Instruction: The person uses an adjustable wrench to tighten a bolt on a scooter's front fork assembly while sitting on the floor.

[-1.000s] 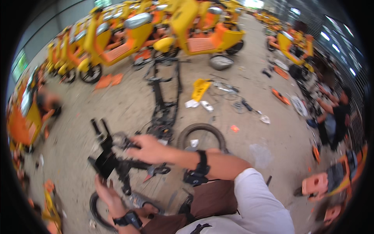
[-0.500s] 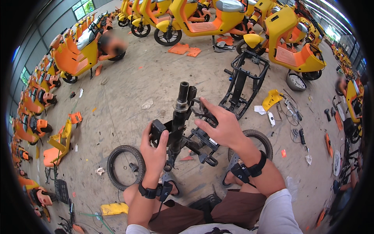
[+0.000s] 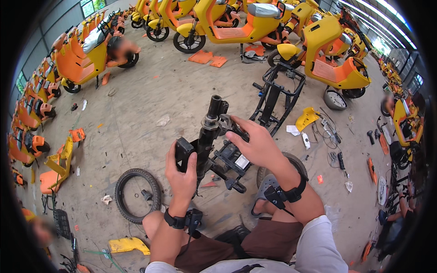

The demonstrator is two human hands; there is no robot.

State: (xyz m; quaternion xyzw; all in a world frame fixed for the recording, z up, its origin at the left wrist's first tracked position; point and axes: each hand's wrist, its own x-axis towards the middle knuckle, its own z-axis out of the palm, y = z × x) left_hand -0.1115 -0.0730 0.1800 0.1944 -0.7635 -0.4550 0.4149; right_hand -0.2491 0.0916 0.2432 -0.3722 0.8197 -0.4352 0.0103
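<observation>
A black steel steering tube (image 3: 205, 142) stands upright before me, with a silver nut (image 3: 210, 120) near its top. My left hand (image 3: 181, 175) grips a black box-shaped bracket (image 3: 184, 148) on the tube's left side. My right hand (image 3: 253, 143) is closed on a dark metal tool (image 3: 226, 124) at the nut, though its jaws are partly hidden by the tube and fingers. The tube joins a black lower frame (image 3: 230, 161) with a white label, between my legs.
Tyres (image 3: 136, 218) lie either side. A bare black frame (image 3: 277, 98), yellow panels (image 3: 307, 118), cables and scattered parts lie on the floor (image 3: 150, 91). Yellow scooters (image 3: 337, 73) stand around. Partly visible people are at the lower left (image 3: 42, 230) and far right (image 3: 400, 209).
The view has swung round since a second ago. My left hand has risen onto the bracket, and my right hand with the tool has moved slightly left, closer against the nut.
</observation>
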